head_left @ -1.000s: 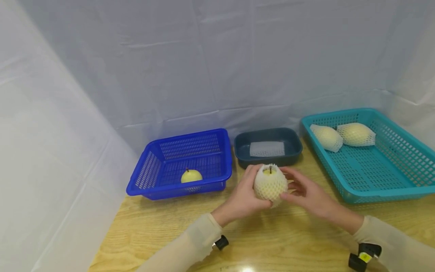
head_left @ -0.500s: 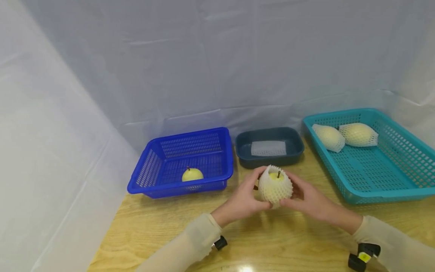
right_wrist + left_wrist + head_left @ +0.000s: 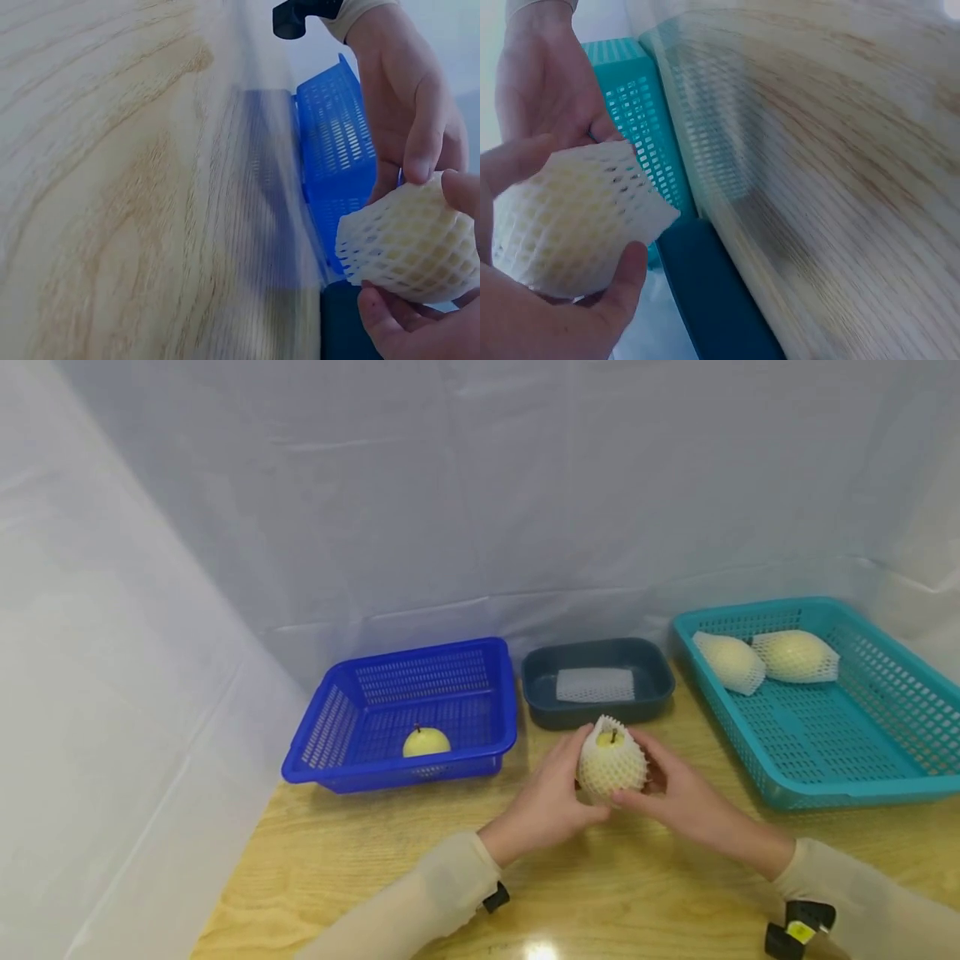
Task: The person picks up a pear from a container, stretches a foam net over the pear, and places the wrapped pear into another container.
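Note:
Above the table's middle, both hands hold a round yellow pear (image 3: 611, 768) in a white foam net sleeve (image 3: 360, 244), stem upward. My left hand (image 3: 547, 800) grips its left side, thumb low in front and fingers partly hidden behind. On the right side, my right hand (image 3: 686, 797) holds it with the thumb on the net's front. In the left wrist view the net (image 3: 641, 199) extends past the pear's lower end. A bare yellow pear (image 3: 426, 742) lies in the blue basket (image 3: 390, 768) to the left.
Behind the hands stands a dark teal tray (image 3: 540, 714) with a flat white foam net (image 3: 595, 685) inside. At the right, a turquoise basket (image 3: 832, 735) holds two netted pears, a left one (image 3: 731, 662) and a right one (image 3: 797, 656). White sheeting (image 3: 450, 510) hangs behind.
The held pear has shifted slightly right in the head view, and its net opening sits narrower around the stem than half a second ago. My right hand's fingers have closed in on its right side.

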`<action>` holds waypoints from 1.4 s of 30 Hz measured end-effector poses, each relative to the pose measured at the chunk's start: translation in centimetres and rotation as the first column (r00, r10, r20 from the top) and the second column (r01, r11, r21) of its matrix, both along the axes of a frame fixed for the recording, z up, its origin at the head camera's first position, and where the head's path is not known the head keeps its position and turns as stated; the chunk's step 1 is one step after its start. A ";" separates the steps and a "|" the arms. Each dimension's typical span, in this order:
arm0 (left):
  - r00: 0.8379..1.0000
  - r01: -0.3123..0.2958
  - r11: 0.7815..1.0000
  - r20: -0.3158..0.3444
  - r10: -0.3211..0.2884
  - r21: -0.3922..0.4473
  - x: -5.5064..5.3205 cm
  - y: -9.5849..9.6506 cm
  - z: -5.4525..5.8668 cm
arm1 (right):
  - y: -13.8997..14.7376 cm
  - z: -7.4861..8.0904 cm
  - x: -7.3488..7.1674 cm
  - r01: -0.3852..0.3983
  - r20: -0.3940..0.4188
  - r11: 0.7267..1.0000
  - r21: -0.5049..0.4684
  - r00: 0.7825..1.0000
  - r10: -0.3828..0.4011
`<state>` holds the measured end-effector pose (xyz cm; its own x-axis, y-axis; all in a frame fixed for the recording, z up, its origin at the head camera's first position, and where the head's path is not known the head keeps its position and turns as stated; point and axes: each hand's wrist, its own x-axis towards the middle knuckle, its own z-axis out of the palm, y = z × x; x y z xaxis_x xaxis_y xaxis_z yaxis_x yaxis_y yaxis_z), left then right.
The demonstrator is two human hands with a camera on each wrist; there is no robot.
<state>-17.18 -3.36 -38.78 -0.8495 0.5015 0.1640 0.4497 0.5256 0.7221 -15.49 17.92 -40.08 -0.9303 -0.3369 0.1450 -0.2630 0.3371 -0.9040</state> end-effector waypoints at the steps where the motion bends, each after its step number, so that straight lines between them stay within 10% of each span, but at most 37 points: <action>1: 1.000 -0.011 1.000 0.000 0.011 -0.010 0.0 0.2 0.0 | 0.0 0.0 0.0 -0.006 0.003 1.000 -0.009 1.000 0.006; 10: 0.997 -0.038 0.995 0.068 0.032 0.093 -0.4 0.2 -0.1 | 0.6 0.1 0.3 -0.058 -0.035 0.998 0.005 0.998 0.058; 18: 0.971 0.060 0.954 0.202 -0.124 0.295 -0.7 0.5 0.1 | 1.3 1.9 0.9 0.067 -0.073 0.971 0.228 0.996 -0.051; 25: 0.953 0.132 0.923 0.211 -0.218 0.361 -0.7 1.3 -0.3 | 1.7 2.3 1.6 0.037 -0.057 0.982 0.185 0.998 -0.026; 35: 0.932 0.164 0.911 0.242 -0.269 0.379 -0.5 3.8 -0.2 | 3.1 4.8 2.5 0.148 -0.097 0.956 0.252 0.987 -0.127; 42: 0.923 0.199 0.959 0.289 -0.253 0.203 -0.3 6.7 -0.6 | 5.7 7.4 2.9 0.208 -0.162 0.933 0.295 0.973 -0.166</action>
